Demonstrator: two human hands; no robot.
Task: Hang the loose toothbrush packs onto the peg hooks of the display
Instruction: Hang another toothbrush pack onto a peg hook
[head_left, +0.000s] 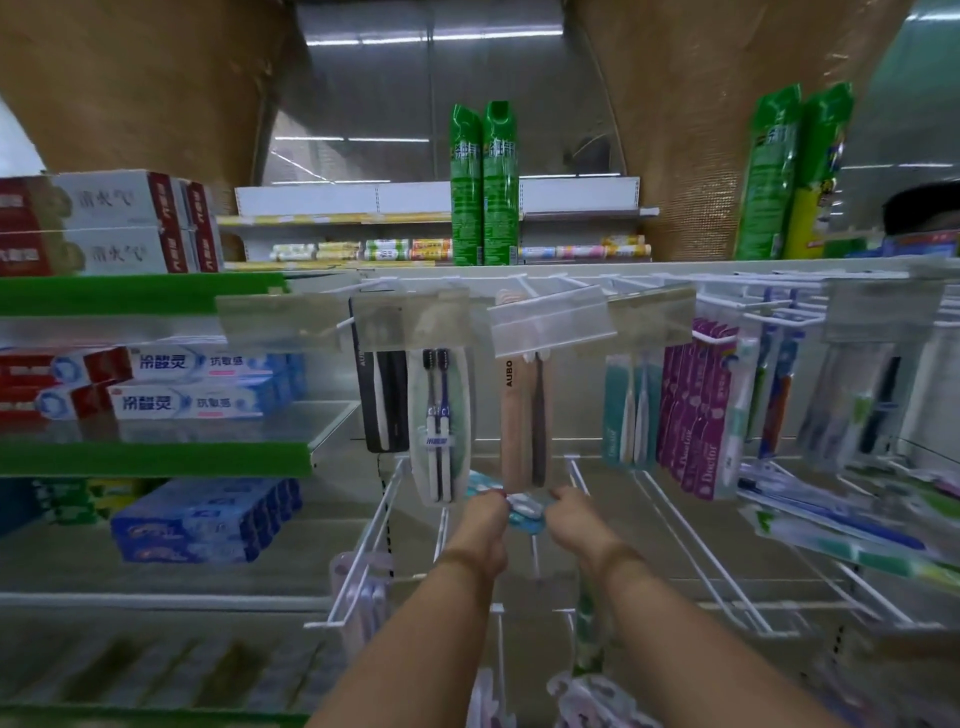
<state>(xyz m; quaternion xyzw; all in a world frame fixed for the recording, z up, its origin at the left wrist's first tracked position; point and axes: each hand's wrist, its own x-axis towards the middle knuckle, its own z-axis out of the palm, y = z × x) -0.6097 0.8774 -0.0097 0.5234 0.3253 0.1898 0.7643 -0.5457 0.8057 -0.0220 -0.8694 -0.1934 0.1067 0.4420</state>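
— Looking into a shop aisle, facing a white peg display (576, 410) beside stocked shelving. Locating the loose pack?

— Sitting low and centre: blue toothbrush pack (525, 512), hovering just beneath the bottom edge of the tan AUBO pack (521, 421) and above the lower wire hooks (698, 545).

— Logging the hands?

— Gripping it from both ends: left hand (485, 512) curling round the left end, right hand (569, 512) pinching the right end, close together with only the pack between. Reaching in from below on two bare forearms.

— Checking the upper peg hooks (717, 339)?

— Carrying, left to right: black pack (382, 400), white-and-green pack (441, 415), AUBO pack, teal packs (626, 410), purple packs (691, 410); partly hiding behind clear label holders (548, 322).

— Noting anything else?

— Lying in a slanted heap at right: more toothbrush packs (831, 525). Filling the left shelves: toothpaste boxes (192, 382). Standing on top of the display: green spray cans (483, 182). Blurring at the edges, preventing reading of small print.
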